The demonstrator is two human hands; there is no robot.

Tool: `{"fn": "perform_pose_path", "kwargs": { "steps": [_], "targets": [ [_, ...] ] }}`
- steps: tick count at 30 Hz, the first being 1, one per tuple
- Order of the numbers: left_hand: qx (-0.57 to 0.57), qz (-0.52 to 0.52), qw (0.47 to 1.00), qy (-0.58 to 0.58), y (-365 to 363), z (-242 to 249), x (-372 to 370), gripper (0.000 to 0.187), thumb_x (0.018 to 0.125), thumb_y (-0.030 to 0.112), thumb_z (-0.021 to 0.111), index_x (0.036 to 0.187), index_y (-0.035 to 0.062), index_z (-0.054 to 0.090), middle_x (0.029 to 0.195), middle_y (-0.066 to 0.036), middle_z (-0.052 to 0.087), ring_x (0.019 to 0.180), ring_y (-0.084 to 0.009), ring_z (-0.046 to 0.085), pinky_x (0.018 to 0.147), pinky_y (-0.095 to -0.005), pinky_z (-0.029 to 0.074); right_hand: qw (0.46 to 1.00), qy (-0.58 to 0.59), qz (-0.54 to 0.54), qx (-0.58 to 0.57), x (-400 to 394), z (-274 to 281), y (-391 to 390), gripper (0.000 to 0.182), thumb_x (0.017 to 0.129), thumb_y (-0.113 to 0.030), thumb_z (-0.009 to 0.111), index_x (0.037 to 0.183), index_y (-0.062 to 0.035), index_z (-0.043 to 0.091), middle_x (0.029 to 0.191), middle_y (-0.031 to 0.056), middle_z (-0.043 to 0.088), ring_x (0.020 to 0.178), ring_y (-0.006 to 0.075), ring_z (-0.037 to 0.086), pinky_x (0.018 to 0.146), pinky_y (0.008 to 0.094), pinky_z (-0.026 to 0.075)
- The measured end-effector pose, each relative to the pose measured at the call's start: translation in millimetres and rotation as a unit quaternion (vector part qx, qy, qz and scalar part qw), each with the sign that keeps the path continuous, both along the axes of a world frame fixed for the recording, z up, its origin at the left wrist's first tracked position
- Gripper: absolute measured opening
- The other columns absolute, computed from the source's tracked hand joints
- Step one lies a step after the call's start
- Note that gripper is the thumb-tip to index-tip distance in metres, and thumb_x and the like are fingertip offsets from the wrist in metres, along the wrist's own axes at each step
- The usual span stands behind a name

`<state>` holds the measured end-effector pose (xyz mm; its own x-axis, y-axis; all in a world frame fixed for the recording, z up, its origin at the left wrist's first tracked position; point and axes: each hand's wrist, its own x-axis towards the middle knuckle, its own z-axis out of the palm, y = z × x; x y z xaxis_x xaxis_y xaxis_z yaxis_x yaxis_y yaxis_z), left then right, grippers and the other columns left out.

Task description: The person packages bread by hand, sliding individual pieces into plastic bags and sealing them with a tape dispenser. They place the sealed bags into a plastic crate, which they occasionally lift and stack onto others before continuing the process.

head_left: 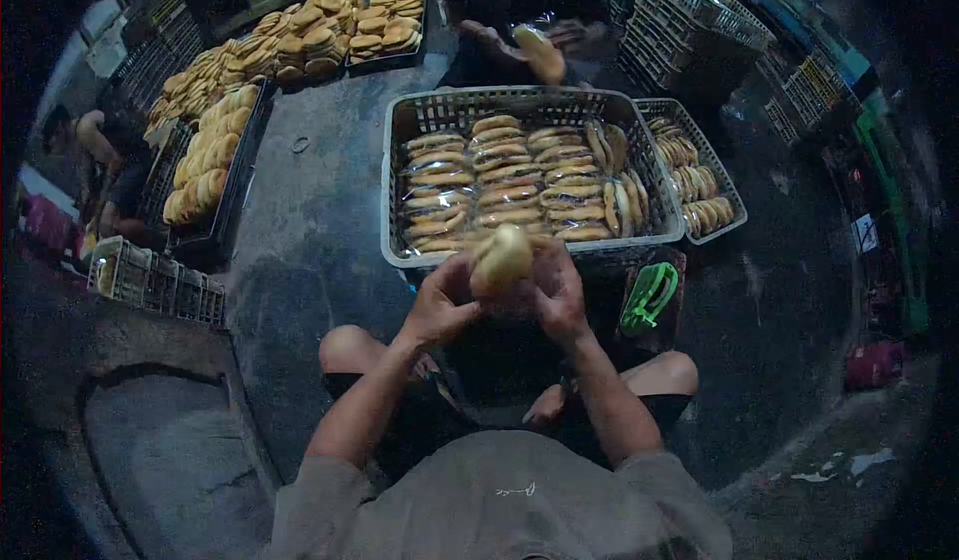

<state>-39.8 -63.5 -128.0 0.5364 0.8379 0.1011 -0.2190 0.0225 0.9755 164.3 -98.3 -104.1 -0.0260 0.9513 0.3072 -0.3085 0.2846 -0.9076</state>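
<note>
Both of my hands hold a blurred bread piece (501, 260) between them, just in front of the large plastic crate (388, 175). My left hand (445, 300) has its fingers wrapped against the bread's left side. On the opposite side, my right hand (557, 295) grips it with the thumb toward me. Rows of bread in clear wrapping (507, 175) fill the crate, mostly stacked flat, with some standing on edge at the right. Whether the held piece is wrapped is too blurred to tell.
A smaller crate (741, 205) of bread adjoins at right, near a green strap-like object (649, 298). Across the crate, another person's hands (499, 42) hold bread. Bread piles (290, 40) and a loaded tray (240, 185) lie left; another person (95, 155) is far left. Stacked crates (689, 20) stand back right.
</note>
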Motion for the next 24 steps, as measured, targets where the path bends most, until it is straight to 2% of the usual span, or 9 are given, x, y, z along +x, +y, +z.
{"fn": "perform_pose_path", "kwargs": {
  "steps": [4, 6, 9, 15, 17, 19, 21, 22, 24],
  "targets": [
    [0.023, 0.012, 0.999, -0.023, -5, -10, 0, 0.067, 0.076, 0.009, 0.075, 0.135, 0.0030, 0.045, 0.126, -0.009, 0.056, 0.119, -0.0200, 0.054, 0.104, -0.0357, 0.043, 0.998, 0.002, -0.051, -0.037, -2, 25, -15, 0.035, 0.088, -0.002, 0.067, 0.121, -0.0056, 0.055, 0.121, 0.0126, 0.060, 0.115, 0.0212, 0.057, 0.097, 0.0340, 0.048],
    [0.101, 0.044, 0.989, 0.104, -6, -8, -1, 0.070, 0.073, 0.010, 0.077, 0.135, 0.0036, 0.045, 0.124, -0.009, 0.056, 0.118, -0.0204, 0.055, 0.103, -0.0341, 0.043, 0.997, -0.027, -0.066, -0.009, -1, 29, -19, 0.026, 0.087, -0.002, 0.068, 0.113, -0.0041, 0.060, 0.118, 0.0126, 0.061, 0.113, 0.0205, 0.058, 0.095, 0.0331, 0.049],
    [0.224, 0.088, 0.957, 0.163, -6, -12, -7, 0.080, 0.070, 0.014, 0.082, 0.138, 0.0055, 0.042, 0.125, -0.010, 0.055, 0.118, -0.0218, 0.055, 0.103, -0.0345, 0.043, 0.993, -0.083, -0.081, 0.039, 2, 33, -21, 0.015, 0.086, -0.003, 0.070, 0.100, -0.0028, 0.067, 0.116, 0.0119, 0.063, 0.110, 0.0196, 0.060, 0.091, 0.0317, 0.050],
    [0.101, 0.022, 0.991, 0.080, -17, 8, 1, 0.094, 0.064, 0.022, 0.089, 0.142, 0.0080, 0.039, 0.130, -0.011, 0.053, 0.119, -0.0257, 0.054, 0.102, -0.0374, 0.044, 0.981, -0.183, -0.057, 0.012, 3, 66, -20, 0.017, 0.080, -0.003, 0.075, 0.095, -0.0063, 0.070, 0.112, 0.0095, 0.065, 0.107, 0.0217, 0.062, 0.087, 0.0309, 0.051],
    [0.074, 0.011, 0.991, 0.109, -21, 10, 5, 0.089, 0.066, 0.017, 0.088, 0.141, 0.0084, 0.041, 0.131, -0.010, 0.054, 0.120, -0.0240, 0.053, 0.103, -0.0363, 0.044, 0.941, -0.326, 0.004, 0.094, 5, 76, -14, 0.018, 0.080, -0.006, 0.076, 0.096, -0.0062, 0.070, 0.108, 0.0092, 0.067, 0.105, 0.0206, 0.063, 0.088, 0.0310, 0.051],
    [-0.003, -0.046, 0.998, 0.046, -24, 20, 13, 0.078, 0.069, 0.015, 0.086, 0.135, 0.0082, 0.046, 0.126, -0.008, 0.057, 0.115, -0.0202, 0.056, 0.098, -0.0341, 0.047, 0.951, -0.300, 0.030, 0.061, 4, 78, -18, 0.016, 0.082, -0.007, 0.074, 0.097, -0.0044, 0.069, 0.105, 0.0072, 0.067, 0.103, 0.0190, 0.063, 0.089, 0.0322, 0.051],
    [0.027, -0.042, 0.999, 0.010, -27, -6, 16, 0.066, 0.074, 0.016, 0.084, 0.129, 0.0066, 0.049, 0.117, -0.007, 0.060, 0.106, -0.0165, 0.060, 0.091, -0.0317, 0.051, 0.981, -0.158, 0.020, -0.113, 5, 69, -23, 0.016, 0.084, -0.008, 0.073, 0.099, -0.0019, 0.068, 0.105, 0.0064, 0.067, 0.100, 0.0178, 0.063, 0.090, 0.0330, 0.050],
    [0.017, 0.020, 1.000, -0.017, -31, -2, 21, 0.062, 0.076, 0.021, 0.082, 0.127, 0.0052, 0.050, 0.113, -0.007, 0.061, 0.103, -0.0164, 0.061, 0.089, -0.0316, 0.052, 0.981, -0.158, 0.020, -0.114, 1, 66, -25, 0.016, 0.084, -0.008, 0.073, 0.099, -0.0019, 0.068, 0.105, 0.0064, 0.067, 0.100, 0.0178, 0.063, 0.090, 0.0330, 0.050],
    [0.008, 0.085, 0.995, -0.042, -36, -1, 27, 0.060, 0.079, 0.027, 0.081, 0.125, 0.0037, 0.050, 0.110, -0.007, 0.062, 0.099, -0.0164, 0.063, 0.086, -0.0314, 0.053, 0.979, -0.061, -0.166, -0.101, -12, 57, -29, 0.020, 0.088, -0.011, 0.070, 0.103, -0.0004, 0.065, 0.102, 0.0068, 0.067, 0.097, 0.0161, 0.063, 0.088, 0.0318, 0.050]
  ]
}}
